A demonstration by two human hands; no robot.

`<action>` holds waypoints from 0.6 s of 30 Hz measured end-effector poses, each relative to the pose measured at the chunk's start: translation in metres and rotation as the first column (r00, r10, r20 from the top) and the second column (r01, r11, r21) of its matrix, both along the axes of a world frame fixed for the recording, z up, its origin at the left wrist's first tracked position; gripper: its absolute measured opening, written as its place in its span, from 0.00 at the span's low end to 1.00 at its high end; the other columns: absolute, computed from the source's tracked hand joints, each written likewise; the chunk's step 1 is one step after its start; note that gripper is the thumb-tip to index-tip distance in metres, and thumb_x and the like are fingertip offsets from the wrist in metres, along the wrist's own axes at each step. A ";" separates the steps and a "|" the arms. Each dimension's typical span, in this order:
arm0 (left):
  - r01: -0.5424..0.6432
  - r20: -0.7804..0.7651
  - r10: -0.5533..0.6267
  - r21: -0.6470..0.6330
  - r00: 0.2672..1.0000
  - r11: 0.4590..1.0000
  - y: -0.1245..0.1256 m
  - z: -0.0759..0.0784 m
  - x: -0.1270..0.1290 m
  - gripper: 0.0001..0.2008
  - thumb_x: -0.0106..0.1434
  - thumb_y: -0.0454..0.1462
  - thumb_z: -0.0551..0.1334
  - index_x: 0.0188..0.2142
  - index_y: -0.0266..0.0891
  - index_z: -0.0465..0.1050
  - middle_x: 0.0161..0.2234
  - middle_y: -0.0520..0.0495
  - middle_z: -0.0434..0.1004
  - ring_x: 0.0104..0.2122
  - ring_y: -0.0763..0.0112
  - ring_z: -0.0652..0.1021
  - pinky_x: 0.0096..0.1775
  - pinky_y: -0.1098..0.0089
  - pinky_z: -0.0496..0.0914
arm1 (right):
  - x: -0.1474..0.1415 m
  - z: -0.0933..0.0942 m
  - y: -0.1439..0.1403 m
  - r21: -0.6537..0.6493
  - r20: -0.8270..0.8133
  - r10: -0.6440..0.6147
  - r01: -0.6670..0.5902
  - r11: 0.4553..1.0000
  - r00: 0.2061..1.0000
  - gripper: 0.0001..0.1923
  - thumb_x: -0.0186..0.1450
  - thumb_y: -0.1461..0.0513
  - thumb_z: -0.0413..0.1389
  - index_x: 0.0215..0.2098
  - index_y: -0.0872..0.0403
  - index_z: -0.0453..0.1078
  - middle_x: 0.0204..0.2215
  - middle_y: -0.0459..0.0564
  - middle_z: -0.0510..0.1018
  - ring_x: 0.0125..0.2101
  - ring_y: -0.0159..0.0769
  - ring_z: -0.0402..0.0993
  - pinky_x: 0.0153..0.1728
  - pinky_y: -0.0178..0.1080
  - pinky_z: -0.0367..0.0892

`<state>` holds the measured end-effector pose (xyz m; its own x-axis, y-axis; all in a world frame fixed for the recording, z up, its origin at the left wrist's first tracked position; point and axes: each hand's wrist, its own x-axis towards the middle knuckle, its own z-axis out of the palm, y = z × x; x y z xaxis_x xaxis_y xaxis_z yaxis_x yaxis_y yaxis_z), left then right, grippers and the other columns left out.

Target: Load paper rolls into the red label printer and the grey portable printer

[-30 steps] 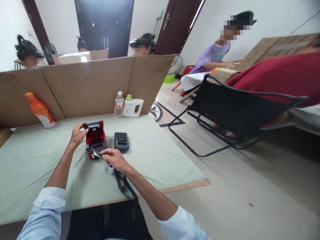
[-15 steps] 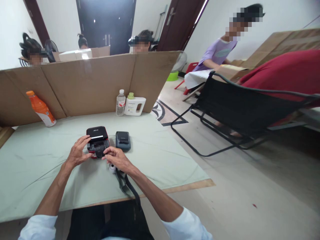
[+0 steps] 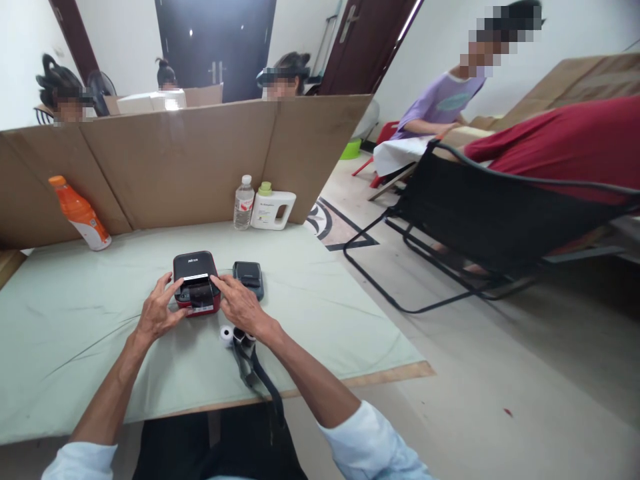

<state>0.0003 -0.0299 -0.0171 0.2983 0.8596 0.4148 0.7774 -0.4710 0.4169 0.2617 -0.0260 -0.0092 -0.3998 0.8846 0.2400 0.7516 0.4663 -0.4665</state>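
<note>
A black and red label printer (image 3: 194, 261) sits on the cloth-covered table in front of me. A black strip (image 3: 202, 295) hangs out over its front. My left hand (image 3: 159, 309) steadies the printer at its left side, fingers by the lid edge and thumb at the lower front corner. Against the right edge of the lid rest the stretched fingers of my right hand (image 3: 241, 303), with nothing held in them. Just behind that hand lies a smaller dark device (image 3: 248, 275). Nearer me are a small white roll (image 3: 227, 335) and a dark strap (image 3: 255, 367).
Along the back of the table stands a cardboard screen (image 3: 180, 160). Before it are an orange bottle (image 3: 80, 213), a clear water bottle (image 3: 243, 205) and a white jug (image 3: 273, 209). A black folding chair (image 3: 490, 213) stands to the right, with other people beyond.
My right hand has let go of the black strip and moved up to the lid's right edge. The strip now lies flatter over the front. My left hand stays at the printer's left side.
</note>
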 end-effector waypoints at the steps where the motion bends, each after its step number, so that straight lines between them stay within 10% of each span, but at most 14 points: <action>1: -0.008 0.012 0.008 -0.008 1.000 1.000 0.000 -0.001 0.001 0.36 0.58 0.43 0.72 0.66 0.49 0.68 0.69 0.39 0.62 0.66 0.47 0.68 0.64 0.49 0.69 | 0.000 -0.001 0.000 -0.003 -0.001 -0.003 0.003 1.000 1.000 0.37 0.64 0.73 0.48 0.71 0.52 0.61 0.63 0.58 0.69 0.60 0.46 0.69 0.54 0.44 0.73; 18: -0.053 0.056 0.060 -0.122 0.997 0.991 -0.006 -0.009 0.014 0.40 0.62 0.43 0.68 0.71 0.45 0.58 0.70 0.38 0.64 0.68 0.50 0.68 0.65 0.52 0.67 | 0.002 -0.004 -0.002 -0.154 -0.354 0.059 -0.120 0.981 0.933 0.41 0.60 0.70 0.50 0.72 0.51 0.54 0.54 0.55 0.79 0.48 0.45 0.77 0.48 0.43 0.72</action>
